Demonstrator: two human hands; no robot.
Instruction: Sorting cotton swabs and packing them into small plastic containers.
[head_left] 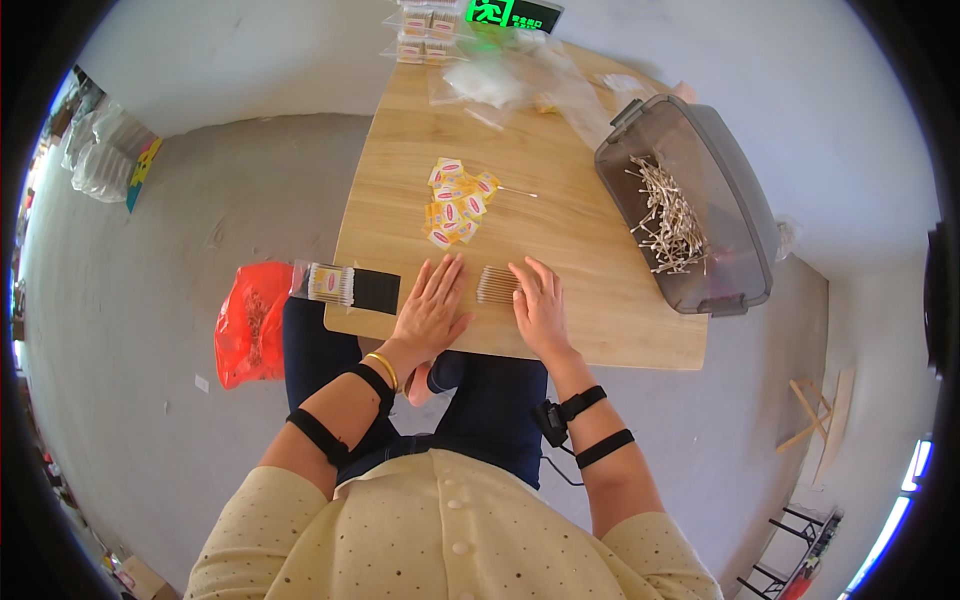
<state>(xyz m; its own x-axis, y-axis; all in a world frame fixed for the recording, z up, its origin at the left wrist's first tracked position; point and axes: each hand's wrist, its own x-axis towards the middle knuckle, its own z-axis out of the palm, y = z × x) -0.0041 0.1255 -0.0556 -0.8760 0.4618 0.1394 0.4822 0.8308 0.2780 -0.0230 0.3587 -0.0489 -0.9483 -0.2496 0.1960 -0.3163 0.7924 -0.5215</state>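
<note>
A row of cotton swabs [496, 285] lies side by side on the wooden table, between my two hands. My left hand [430, 307] rests flat at the row's left, fingers stretched out, with nothing in it. At the other side, my right hand [543, 305] has its fingers slightly bent and apart, their tips at the right edge of the swabs. Beyond my left hand is a loose pile of small yellow and white cards [455, 208]. One single swab [518, 192] sticks out to the right of that pile.
A grey plastic bin [720, 165] with loose swabs [668, 215] tilts at the table's right. At the left edge lie a clear pack of swabs [330, 284] and a black strip [377, 291]. Clear bags [490, 85] and stacked packs [425, 48] occupy the far end. A red bag [255, 325] hangs left.
</note>
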